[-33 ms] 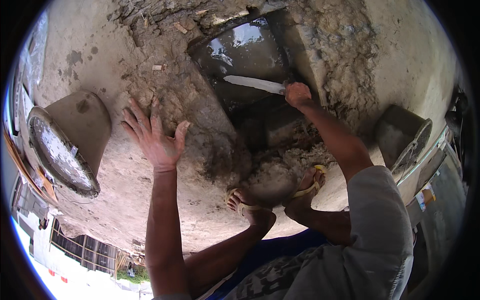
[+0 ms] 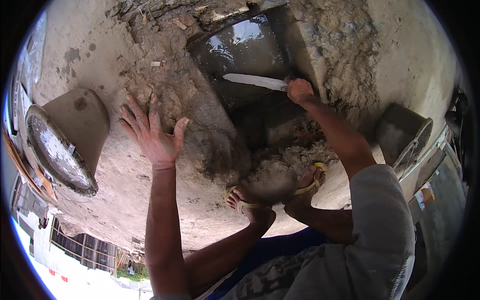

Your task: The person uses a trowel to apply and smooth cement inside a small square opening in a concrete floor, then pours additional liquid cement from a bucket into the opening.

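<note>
There is a hole (image 2: 303, 61) in the ground (image 2: 120, 200), with straight sides and a dark, wet inside. The far part of the hole has shiny grey water (image 2: 247, 50) in it. The near part looks very dark, and I cannot tell how deep it goes.

The right hand (image 2: 301, 92) is at the right side of the hole. Its fingers are curled tight in a fist around the end of a long, flat blade (image 2: 252, 81). The blade is pale and lies over the middle of the hole, with its tip toward the hole's left side. I cannot tell if it touches the water.

The left hand (image 2: 154, 137) is on the left of the hole. It is flat on the ground, palm down, with the fingers spread wide and the thumb out toward the hole. It has hold of nothing, and grey mud is stuck to it.

Lumpy mud (image 2: 345, 45) lies along the right of the hole. A small chip (image 2: 156, 64) lies to the left of the hole. A big grey bucket (image 2: 85, 117) sits well to the left of the hole, with white and grey inside. A darker pail (image 2: 397, 125) sits to the right of the hole.

The left foot (image 2: 257, 214) and the right foot (image 2: 306, 182) are on the near side of the hole, both in tan sandals.
</note>
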A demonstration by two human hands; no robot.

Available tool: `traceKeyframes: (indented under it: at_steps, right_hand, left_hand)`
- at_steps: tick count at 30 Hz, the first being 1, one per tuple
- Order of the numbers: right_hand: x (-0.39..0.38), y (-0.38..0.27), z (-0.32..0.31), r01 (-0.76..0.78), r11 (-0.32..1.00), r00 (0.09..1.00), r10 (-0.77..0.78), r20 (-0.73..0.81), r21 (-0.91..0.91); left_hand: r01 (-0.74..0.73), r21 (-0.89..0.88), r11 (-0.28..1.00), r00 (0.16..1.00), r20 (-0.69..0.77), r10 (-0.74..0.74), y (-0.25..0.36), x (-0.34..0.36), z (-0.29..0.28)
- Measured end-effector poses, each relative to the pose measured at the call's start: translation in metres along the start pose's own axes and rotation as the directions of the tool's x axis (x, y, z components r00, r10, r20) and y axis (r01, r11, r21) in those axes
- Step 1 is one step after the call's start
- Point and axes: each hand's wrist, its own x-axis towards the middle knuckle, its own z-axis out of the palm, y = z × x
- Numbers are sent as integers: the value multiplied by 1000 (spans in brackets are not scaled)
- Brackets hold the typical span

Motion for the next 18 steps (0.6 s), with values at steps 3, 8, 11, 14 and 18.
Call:
traceKeyframes:
  at_steps: [3,8,11,14,18]
  right_hand:
    - [15,-7,0,57,997,998,-57,-1,48]
    - [83,-43,5,93,994,991,-99,92,64]
    - [121,-58,-10,149,981,961,-173,214,124]
    - [145,-92,-2,219,966,963,-236,130,138]
    - [156,-170,16,108,968,983,-137,120,226]
  left_hand:
    - [2,3,1000,1000,-2,-2,-1,-3,0]
    - [-6,-1,1000,1000,-3,6,-1,-1,4]
    - [-12,23,1000,1000,-11,12,-3,-1,5]
    - [-22,20,1000,999,-29,23,-1,-1,8]
    - [-67,21,998,997,-46,67,-1,0,9]
